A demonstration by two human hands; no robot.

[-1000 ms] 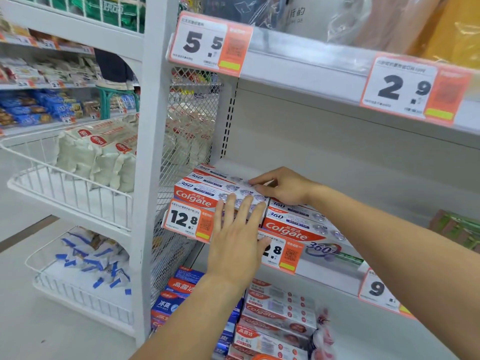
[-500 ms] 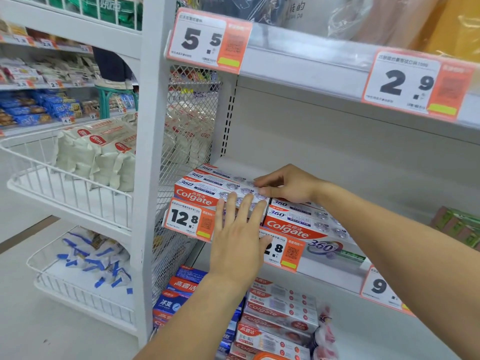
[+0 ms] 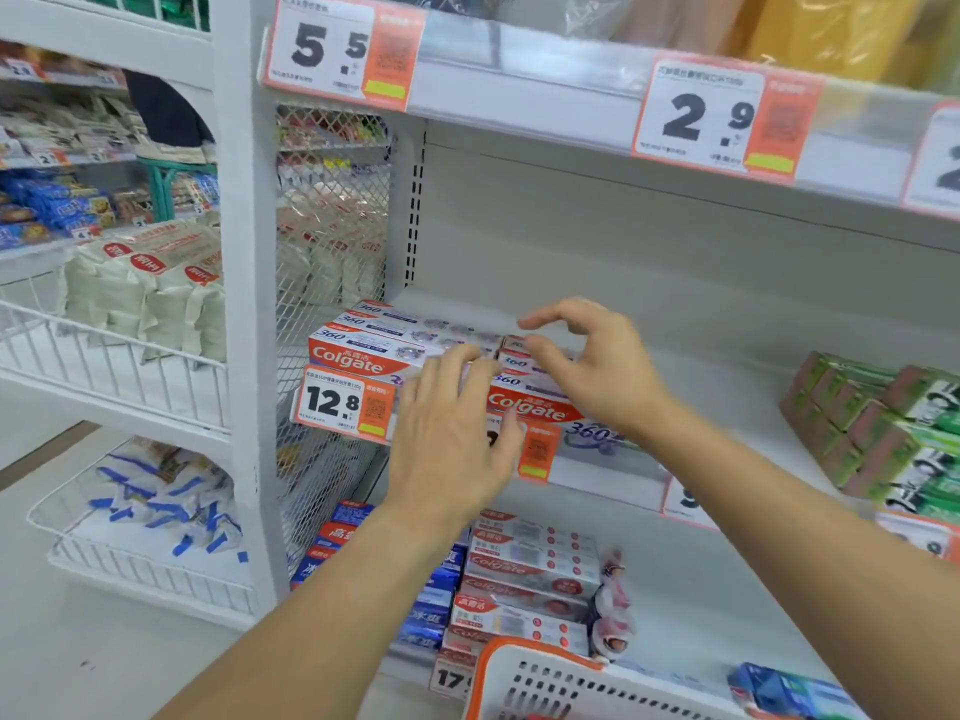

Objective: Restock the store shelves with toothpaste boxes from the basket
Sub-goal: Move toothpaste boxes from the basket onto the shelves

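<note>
Red-and-white Colgate toothpaste boxes [image 3: 363, 348] lie in two side-by-side stacks at the left end of the middle shelf [image 3: 727, 387]. My left hand [image 3: 452, 433] is flat, fingers straight, its fingertips touching the front of the boxes where the two stacks meet. My right hand [image 3: 592, 366] hovers just above the right stack [image 3: 530, 402], fingers loosely bent, holding nothing. The white basket with an orange rim [image 3: 524, 667] shows at the bottom edge; its contents are hidden.
Green toothpaste boxes [image 3: 883, 433] sit at the right of the same shelf. The shelf below [image 3: 701, 615] holds more Colgate boxes [image 3: 530, 574] and blue boxes [image 3: 431, 600]. A white upright post [image 3: 244, 304] and wire baskets of goods [image 3: 130, 356] stand left. An upper shelf [image 3: 519, 80] overhangs.
My right hand has lifted off the boxes and opened above them. My left hand stays pressed at the front of the stacks. The basket rim has come into view at the bottom.
</note>
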